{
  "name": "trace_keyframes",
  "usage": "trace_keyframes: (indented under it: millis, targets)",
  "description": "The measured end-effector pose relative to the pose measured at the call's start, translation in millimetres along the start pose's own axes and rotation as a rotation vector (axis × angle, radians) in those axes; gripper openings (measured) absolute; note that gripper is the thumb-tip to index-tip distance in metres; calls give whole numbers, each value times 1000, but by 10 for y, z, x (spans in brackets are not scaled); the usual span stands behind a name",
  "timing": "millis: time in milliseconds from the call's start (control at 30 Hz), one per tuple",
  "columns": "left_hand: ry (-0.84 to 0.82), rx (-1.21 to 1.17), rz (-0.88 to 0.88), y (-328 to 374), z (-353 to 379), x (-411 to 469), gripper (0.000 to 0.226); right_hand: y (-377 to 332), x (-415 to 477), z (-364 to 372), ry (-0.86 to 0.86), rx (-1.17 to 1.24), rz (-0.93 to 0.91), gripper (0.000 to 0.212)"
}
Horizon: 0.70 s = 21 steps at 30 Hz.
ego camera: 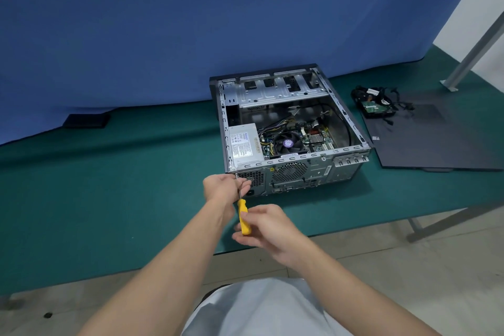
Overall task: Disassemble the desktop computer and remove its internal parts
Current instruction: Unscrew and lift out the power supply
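Computer case (291, 172) on green table (109, 185), right of middle, lid off. Likely unscrewing the power box (242, 144) at the near left corner. Left hand (223, 188) pinching screwdriver (243, 217) shaft; right hand (268, 226) curled round yellow handle. Next: keep tip straight, turn slowly, no slipping.

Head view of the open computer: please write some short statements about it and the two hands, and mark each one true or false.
1. The right hand holds the handle of the yellow screwdriver. True.
2. The side panel covers the computer case. False: it lies flat beside the open case, to its right.
3. The left hand pinches the screwdriver shaft near the case's rear corner. True.
4. The power supply is already removed. False: it sits inside the case.
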<state>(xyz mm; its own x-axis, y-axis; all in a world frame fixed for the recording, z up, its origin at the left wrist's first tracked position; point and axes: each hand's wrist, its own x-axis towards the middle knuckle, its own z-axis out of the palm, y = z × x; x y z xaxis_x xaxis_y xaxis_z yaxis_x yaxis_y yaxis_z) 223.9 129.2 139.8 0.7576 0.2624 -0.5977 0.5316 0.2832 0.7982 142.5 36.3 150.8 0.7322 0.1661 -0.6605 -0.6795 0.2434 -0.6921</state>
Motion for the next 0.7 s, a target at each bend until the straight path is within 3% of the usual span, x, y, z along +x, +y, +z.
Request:
trace_keyframes:
  millis: [67,100,167,267,333,400,500,567,700]
  targets:
    - [-53,-54,-24,13,-21,3,17,-29,-33,-37,-154,256,95,10]
    - [-73,-76,-34,17,-33,6,17,-18,-26,-48,-162,271,92,11]
    - [-82,-101,-43,11,-46,0,17,22,-6,-23,-59,128,16,13]
    - [2,-34,8,-33,-27,-28,19,69,2,54,216,-303,-113,12]
    - [52,21,43,-60,-6,-19,19,92,27,62,306,-413,-148,16]
    - [57,26,37,-56,17,-12,18,79,31,24,222,-301,-99,16]
    - [-8,-40,2,-19,20,-13,22,2,-29,-38,-92,186,75,8]
    - [-51,-87,-22,-3,3,-6,21,-3,-43,-54,-146,298,89,9]
    - [-26,-42,-8,-26,-10,-37,20,62,-39,42,128,-126,-73,11]
